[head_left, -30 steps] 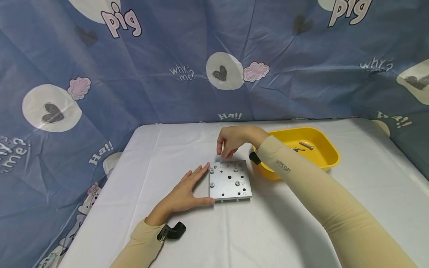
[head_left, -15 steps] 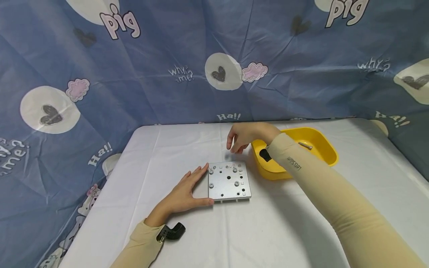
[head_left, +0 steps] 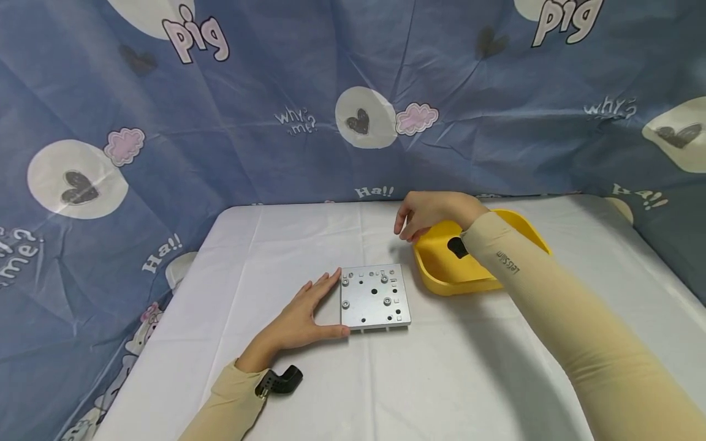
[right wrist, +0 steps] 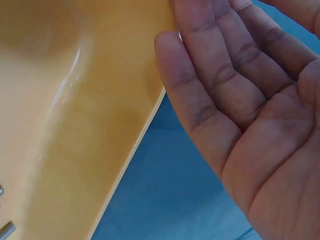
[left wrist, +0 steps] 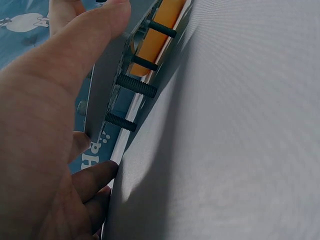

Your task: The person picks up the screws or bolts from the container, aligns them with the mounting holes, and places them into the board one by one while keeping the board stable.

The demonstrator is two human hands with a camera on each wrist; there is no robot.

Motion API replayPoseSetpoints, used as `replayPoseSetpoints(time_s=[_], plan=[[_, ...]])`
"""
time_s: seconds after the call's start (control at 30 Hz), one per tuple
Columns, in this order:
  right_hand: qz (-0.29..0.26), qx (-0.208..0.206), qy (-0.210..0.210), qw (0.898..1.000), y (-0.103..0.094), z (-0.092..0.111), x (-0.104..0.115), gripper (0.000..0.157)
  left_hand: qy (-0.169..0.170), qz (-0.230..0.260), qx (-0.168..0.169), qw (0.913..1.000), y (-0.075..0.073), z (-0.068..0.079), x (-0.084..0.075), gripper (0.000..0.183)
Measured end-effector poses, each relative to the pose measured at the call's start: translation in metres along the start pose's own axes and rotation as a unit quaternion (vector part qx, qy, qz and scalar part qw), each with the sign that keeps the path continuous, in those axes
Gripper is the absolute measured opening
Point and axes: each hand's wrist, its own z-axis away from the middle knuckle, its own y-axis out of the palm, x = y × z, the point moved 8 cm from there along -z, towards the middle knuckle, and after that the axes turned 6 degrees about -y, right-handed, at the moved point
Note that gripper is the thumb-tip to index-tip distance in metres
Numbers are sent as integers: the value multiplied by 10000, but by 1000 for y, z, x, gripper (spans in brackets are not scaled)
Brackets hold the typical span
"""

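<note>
A square silver metal plate (head_left: 375, 293) with holes and several socket-head screws (head_left: 388, 301) lies mid-table. My left hand (head_left: 292, 324) holds it along its left side, thumb at the front corner and index finger at the back corner. Seen from the left wrist, threaded screw shanks (left wrist: 136, 86) stick out of the plate's underside. My right hand (head_left: 430, 208) hangs over the left rim of a yellow bin (head_left: 458, 286), its fingers loosely bent. In the right wrist view the palm is bare and the fingers (right wrist: 192, 95) overlap the bin's rim.
Ends of small metal parts (right wrist: 7, 231) show inside the bin in the right wrist view; the right forearm (head_left: 551, 318) covers part of the bin from the head. A white cloth (head_left: 441, 380) covers the table. Behind it hangs a blue printed curtain (head_left: 248, 141).
My right hand has moved right, from behind the plate to the bin's left rim. The left hand and the plate have stayed in place.
</note>
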Motion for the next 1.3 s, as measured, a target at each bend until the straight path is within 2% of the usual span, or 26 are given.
replayPoseSetpoints(time_s=[0.47, 0.77, 1.3], plan=[[-74, -128, 204, 9997, -20, 27, -31, 30, 67, 12, -52, 10000, -1, -1, -2, 119], [-311, -165, 492, 9982, -26, 43, -54, 34, 12, -107, -36, 9999, -1, 1, -2, 120], [-505, -201, 1019, 9933, -32, 74, -100, 39, -63, -26, -17, 10000, 1, 1, -1, 120]])
